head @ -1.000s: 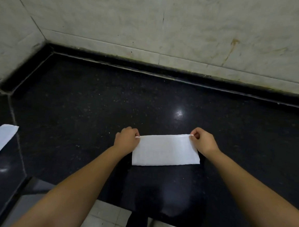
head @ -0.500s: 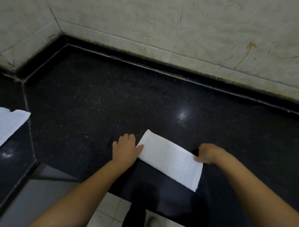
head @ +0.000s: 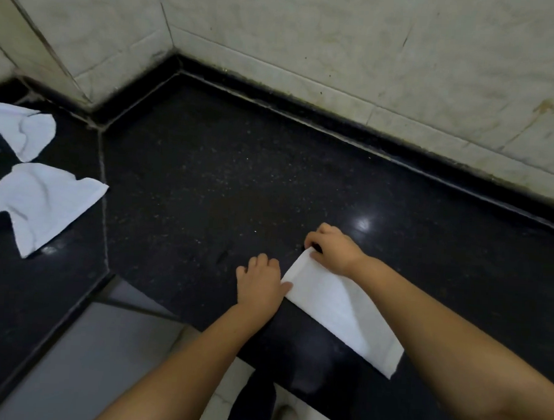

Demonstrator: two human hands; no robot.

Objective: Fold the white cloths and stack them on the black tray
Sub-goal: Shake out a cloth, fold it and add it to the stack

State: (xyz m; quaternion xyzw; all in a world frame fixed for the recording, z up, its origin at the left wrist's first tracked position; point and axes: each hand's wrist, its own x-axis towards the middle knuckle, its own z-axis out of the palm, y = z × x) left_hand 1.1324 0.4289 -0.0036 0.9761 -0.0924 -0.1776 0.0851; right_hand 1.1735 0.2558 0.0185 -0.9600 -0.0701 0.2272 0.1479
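A folded white cloth point(head: 338, 311) lies as a long strip on the black stone counter point(head: 207, 181), running from its far left end toward the near right. My right hand point(head: 331, 248) pinches the strip's far end with curled fingers. My left hand point(head: 260, 282) rests flat on the counter, its thumb touching the cloth's left edge. Two unfolded white cloths lie crumpled at the far left: the nearer crumpled cloth point(head: 38, 202) and the farther crumpled cloth point(head: 25, 129). No black tray is in view.
A tiled wall point(head: 340, 47) with a black skirting bounds the counter at the back and left corner. The counter's front edge drops to a pale tiled floor point(head: 81, 366) below, where a shoe point(head: 287, 416) shows.
The cloth has turned from level to a steep diagonal. My right hand moved from the strip's right end up to its far end. The view swung left, bringing the crumpled cloths into sight.
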